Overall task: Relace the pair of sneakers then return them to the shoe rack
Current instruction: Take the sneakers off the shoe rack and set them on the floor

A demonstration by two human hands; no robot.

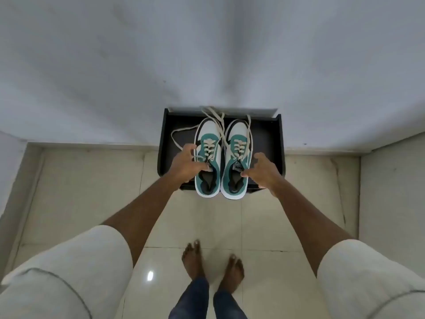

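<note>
Two teal, white and black sneakers stand side by side on top of a low black shoe rack (268, 143), toes toward the wall and heels just past its front edge. Cream laces are threaded through the eyelets, and their loose ends trail over the rack top. My left hand (184, 164) grips the left sneaker (208, 157) by its left side, thumb on the tongue. My right hand (262, 172) is at the right side of the right sneaker (235, 157), fingers spread, with the thumb tip touching the collar.
The rack stands against a white wall (207, 54) on a glossy beige tiled floor (80, 192). A wall corner juts in at the right (391, 192). My bare feet (213, 265) are on the tiles just in front of the rack.
</note>
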